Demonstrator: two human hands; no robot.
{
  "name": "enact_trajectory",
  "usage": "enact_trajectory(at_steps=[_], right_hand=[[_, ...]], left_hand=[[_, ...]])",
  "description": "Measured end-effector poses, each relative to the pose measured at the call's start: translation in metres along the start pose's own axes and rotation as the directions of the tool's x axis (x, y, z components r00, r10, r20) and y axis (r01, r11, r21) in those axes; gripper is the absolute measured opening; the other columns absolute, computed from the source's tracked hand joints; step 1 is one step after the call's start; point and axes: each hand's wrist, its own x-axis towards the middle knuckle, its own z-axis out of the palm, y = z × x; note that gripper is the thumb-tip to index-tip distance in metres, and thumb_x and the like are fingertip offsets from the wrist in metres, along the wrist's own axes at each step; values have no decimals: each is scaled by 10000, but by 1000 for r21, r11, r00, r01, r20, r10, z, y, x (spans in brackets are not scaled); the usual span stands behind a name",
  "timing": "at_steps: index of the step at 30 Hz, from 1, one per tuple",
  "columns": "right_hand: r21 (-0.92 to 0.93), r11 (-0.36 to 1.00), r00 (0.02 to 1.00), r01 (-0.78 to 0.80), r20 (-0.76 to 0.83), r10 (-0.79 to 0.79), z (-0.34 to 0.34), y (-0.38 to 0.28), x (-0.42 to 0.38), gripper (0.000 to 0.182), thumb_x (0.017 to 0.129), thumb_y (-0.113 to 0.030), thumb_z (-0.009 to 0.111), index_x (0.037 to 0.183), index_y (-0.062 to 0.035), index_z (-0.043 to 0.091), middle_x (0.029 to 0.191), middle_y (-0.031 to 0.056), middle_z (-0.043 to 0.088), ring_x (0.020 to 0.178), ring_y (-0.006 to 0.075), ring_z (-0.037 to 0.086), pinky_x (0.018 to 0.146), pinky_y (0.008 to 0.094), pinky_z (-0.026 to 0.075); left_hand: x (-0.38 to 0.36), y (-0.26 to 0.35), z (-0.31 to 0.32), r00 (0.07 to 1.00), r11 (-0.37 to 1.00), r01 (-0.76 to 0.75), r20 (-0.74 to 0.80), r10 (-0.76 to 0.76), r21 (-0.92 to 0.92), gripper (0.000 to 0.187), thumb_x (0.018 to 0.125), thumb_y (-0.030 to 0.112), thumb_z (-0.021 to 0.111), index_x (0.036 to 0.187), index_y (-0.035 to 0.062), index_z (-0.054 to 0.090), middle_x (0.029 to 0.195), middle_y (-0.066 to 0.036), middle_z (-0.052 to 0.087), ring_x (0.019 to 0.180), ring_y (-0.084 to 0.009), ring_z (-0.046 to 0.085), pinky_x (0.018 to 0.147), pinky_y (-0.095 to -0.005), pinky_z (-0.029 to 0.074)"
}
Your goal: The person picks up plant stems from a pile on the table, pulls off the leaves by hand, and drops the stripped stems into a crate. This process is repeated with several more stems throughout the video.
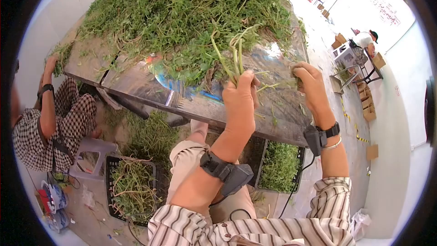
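Note:
My left hand (240, 94) is closed around a small bunch of green plant stems (235, 59), whose pale, bent ends stick up above the fist. A few thin stalks poke out on its right side. To the right, my right hand (311, 85) is closed in a pinch over the table's right part. Something small and dark shows at its fingertips, too blurred to name. Behind both hands a large heap of leafy green plants (182, 18) covers the back of the dark wooden table (132, 92).
Below the table edge stand a black crate of stems (109, 191) at left and a black crate of green leaves (301, 161) at right. A person in checked clothes (34, 136) sits at left beside a plastic stool (91, 148). Cardboard boxes (366, 98) line the right wall.

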Motion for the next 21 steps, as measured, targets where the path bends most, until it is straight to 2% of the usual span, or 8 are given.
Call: enact_trajectory(at_steps=[4, 6, 7, 10, 11, 13, 16, 21], right_hand=[[-201, 978, 993, 51, 119, -28, -5, 26, -20, 172, 800, -160, 538, 766, 5, 569, 599, 61, 464, 590, 100, 461, 537, 274, 378], [-487, 820, 935, 300, 321, -152, -4, 39, -28, 237, 802, -203, 558, 737, 23, 530, 598, 148, 455, 559, 195, 489, 531, 340, 385], [-488, 822, 937, 293, 317, -146, -2, 40, -33, 237, 802, -203, 558, 737, 23, 530, 598, 148, 455, 559, 195, 489, 531, 340, 385], [-645, 723, 923, 250, 385, 24, 10, 33, -44, 290, 783, -242, 585, 719, 31, 510, 673, 252, 506, 652, 424, 483, 589, 450, 402], [-643, 724, 922, 251, 386, 23, 12, 34, -45, 290, 783, -242, 585, 719, 31, 510, 673, 252, 506, 652, 424, 483, 589, 450, 402], [-714, 617, 910, 331, 414, -9, 14, 38, -48, 275, 774, -222, 589, 733, 37, 505, 666, 256, 508, 663, 428, 502, 594, 462, 407], [-661, 623, 885, 419, 450, -117, 13, 42, -51, 249, 766, -194, 585, 745, 40, 504, 666, 260, 512, 674, 430, 512, 600, 474, 410], [-609, 736, 921, 297, 386, -52, 9, 34, -57, 209, 760, -149, 560, 735, 47, 491, 676, 259, 502, 638, 410, 501, 589, 437, 413]], left_hand=[[1, 2, -2, 999, 1000, -11, 45, 12, -14, 222, 846, 225, 540, 693, 78, 477, 501, 60, 300, 393, -51, 222, 385, -235, 188], [-1, -1, 2, 999, 1000, 9, 38, -9, -12, 225, 847, 226, 540, 692, 78, 473, 500, 61, 293, 391, -51, 218, 387, -235, 187], [-2, -3, 3, 999, 1000, 18, 28, -17, -10, 229, 848, 228, 540, 691, 78, 469, 499, 62, 286, 390, -51, 214, 389, -234, 186], [-1, -5, 3, 999, 999, 23, 43, -22, -24, 230, 849, 229, 542, 690, 78, 472, 494, 64, 279, 384, -54, 209, 389, -236, 182], [0, -4, 2, 999, 1000, 21, 42, -20, -22, 230, 849, 229, 542, 690, 78, 472, 494, 64, 279, 384, -54, 209, 389, -236, 182], [1, -4, 0, 997, 999, 12, 73, -8, -43, 230, 849, 230, 543, 690, 78, 476, 488, 64, 279, 381, -56, 211, 388, -237, 183], [2, -2, -2, 996, 999, 20, 90, -16, -45, 229, 852, 232, 541, 693, 79, 480, 486, 64, 284, 382, -57, 213, 387, -235, 185], [4, -3, -4, 994, 998, 20, 112, -14, -51, 234, 857, 238, 541, 693, 83, 479, 490, 62, 287, 390, -54, 217, 391, -231, 189]])
